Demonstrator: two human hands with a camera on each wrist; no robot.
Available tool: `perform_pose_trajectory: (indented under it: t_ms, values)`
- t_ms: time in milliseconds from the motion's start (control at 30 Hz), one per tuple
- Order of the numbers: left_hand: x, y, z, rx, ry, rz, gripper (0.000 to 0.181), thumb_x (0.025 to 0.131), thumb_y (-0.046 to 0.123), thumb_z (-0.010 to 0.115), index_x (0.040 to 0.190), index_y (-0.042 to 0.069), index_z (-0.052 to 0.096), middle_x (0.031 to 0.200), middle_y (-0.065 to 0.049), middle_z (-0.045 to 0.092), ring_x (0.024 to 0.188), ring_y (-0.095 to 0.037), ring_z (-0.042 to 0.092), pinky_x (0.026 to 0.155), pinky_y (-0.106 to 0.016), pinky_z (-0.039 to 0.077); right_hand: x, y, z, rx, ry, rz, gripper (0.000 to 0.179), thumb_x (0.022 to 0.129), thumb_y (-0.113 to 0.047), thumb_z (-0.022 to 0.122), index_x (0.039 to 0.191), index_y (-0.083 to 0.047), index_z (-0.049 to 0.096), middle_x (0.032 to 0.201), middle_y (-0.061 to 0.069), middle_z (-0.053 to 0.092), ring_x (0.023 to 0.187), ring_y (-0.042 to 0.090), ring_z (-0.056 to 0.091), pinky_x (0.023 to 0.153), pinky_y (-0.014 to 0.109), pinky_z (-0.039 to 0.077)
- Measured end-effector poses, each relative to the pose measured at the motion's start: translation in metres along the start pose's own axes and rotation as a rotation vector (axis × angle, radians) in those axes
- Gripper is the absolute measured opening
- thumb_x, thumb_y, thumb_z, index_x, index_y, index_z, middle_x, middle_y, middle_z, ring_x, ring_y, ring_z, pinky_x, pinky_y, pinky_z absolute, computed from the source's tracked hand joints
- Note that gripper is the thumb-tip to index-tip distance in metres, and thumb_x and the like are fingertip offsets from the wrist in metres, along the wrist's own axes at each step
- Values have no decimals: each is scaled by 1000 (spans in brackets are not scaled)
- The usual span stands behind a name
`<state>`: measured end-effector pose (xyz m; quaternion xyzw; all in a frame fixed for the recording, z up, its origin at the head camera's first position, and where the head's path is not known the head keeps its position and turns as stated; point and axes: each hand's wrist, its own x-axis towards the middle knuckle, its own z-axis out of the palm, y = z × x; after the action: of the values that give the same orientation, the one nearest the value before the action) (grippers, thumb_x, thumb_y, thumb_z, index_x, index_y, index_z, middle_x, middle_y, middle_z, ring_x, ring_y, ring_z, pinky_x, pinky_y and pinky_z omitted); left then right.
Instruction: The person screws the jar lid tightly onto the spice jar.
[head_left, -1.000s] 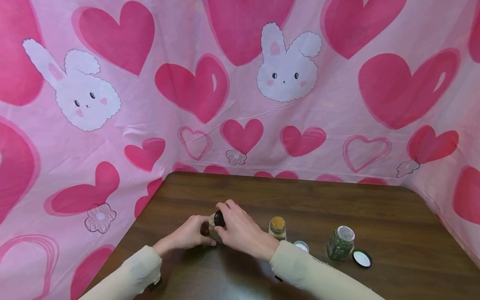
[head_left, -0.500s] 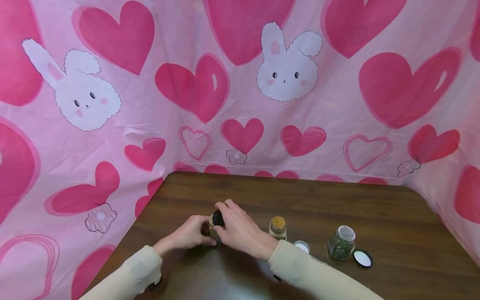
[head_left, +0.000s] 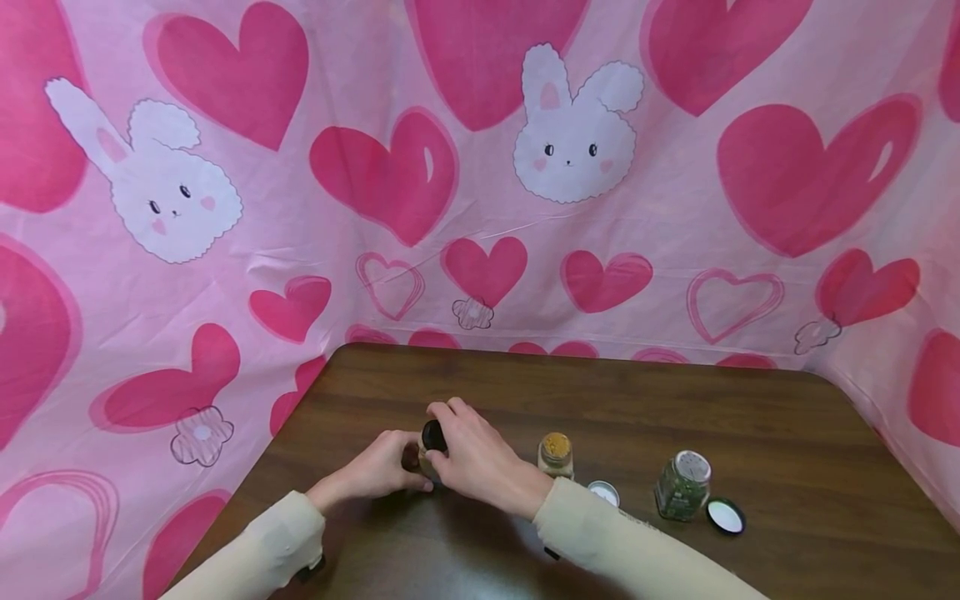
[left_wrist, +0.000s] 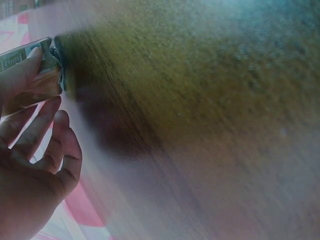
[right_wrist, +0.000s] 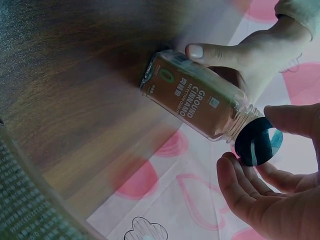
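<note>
A glass spice jar [right_wrist: 192, 95] labelled ground cinnamon stands on the table, brown powder inside. My left hand [head_left: 375, 467] grips its body, the thumb lying along one side in the right wrist view. With thumb and fingers, my right hand [head_left: 483, 462] pinches the black cap [right_wrist: 257, 142]. The cap sits at the jar's mouth, and screw threads show just below it. From the head view, the right hand covers much of the jar, leaving the cap's dark top visible. In the left wrist view, the left thumb and fingers hold the jar's lower part.
Right of the hands stands an uncapped jar [head_left: 556, 457] of yellow-brown powder, with an upturned lid [head_left: 603, 492] beside it. Farther right is a jar [head_left: 682, 487] of green herbs with a perforated top, next to its black lid [head_left: 725, 517]. A pink heart-patterned cloth [head_left: 480, 208] hangs behind the table.
The right hand and the black cap have shifted slightly left, and the cap's top shows a little more. My left hand keeps its place on the jar.
</note>
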<state>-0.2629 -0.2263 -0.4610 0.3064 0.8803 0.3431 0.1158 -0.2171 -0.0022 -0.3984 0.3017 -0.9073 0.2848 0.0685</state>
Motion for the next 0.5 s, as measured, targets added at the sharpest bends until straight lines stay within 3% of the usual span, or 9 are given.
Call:
perform_pose_trajectory:
  t_ms: [500]
  values:
    - [1, -2, 1, 8, 0, -8, 31, 83, 22, 93, 109, 21, 75, 88, 11, 69, 80, -12, 61, 76, -30, 52, 3, 1, 0, 13, -22, 11, 43, 92, -21, 84, 127, -9, 62, 116, 4, 61, 99, 15, 61, 87, 31, 57]
